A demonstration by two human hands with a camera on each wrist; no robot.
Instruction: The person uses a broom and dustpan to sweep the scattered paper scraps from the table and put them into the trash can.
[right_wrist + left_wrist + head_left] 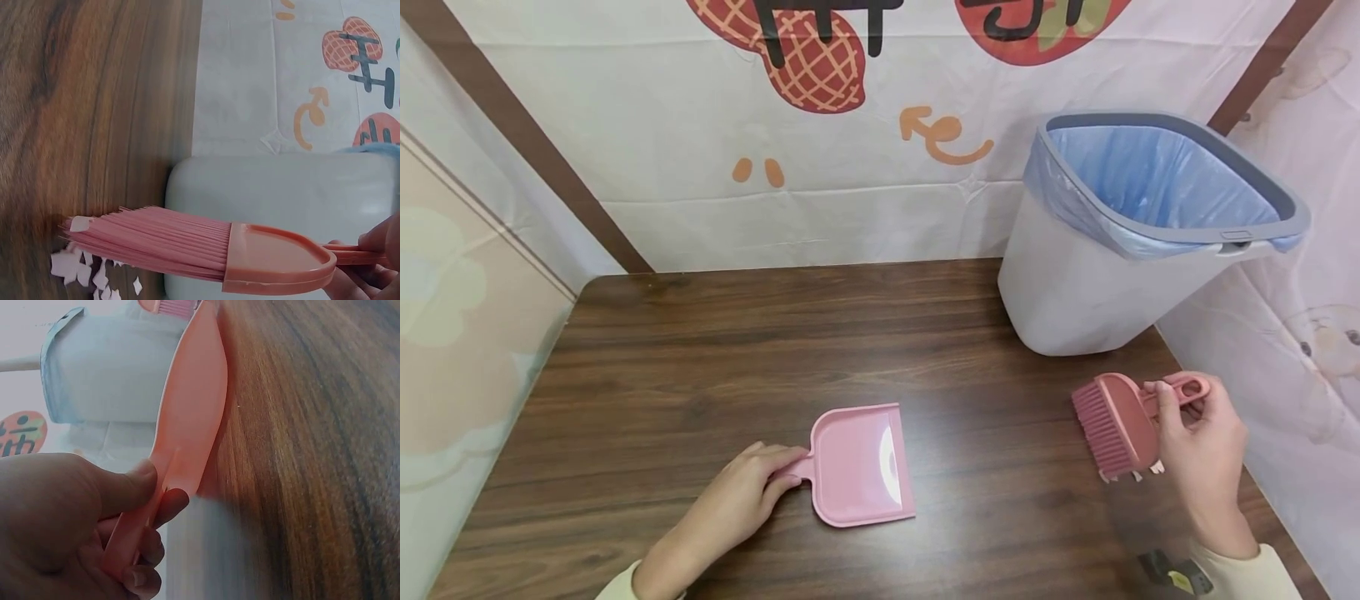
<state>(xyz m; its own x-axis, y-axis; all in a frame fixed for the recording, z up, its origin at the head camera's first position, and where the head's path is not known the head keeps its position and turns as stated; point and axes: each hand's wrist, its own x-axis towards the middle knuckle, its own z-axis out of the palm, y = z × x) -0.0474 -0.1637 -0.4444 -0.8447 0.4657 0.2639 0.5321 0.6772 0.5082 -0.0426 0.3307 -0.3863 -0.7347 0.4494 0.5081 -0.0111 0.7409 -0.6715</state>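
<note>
A pink dustpan [853, 467] lies on the wooden table, its wide lip facing right. My left hand [741, 492] grips its short handle; in the left wrist view the thumb lies on top of the handle and the fingers [150, 547] curl beneath. Over on the right, my right hand [1202, 442] holds a pink brush [1127, 421] by the handle, bristles pointing left and down. White paper scraps [69, 265] lie by the bristle tips in the right wrist view, one clinging to them. From the head view the brush hides most of the scraps.
A pale bin [1075, 267] with a grey rim and blue liner stands at the table's back right, just beyond the brush. A printed cloth [865, 217] hangs behind the table [737, 350]. Near my right sleeve lies a small dark object [1157, 567], partly hidden.
</note>
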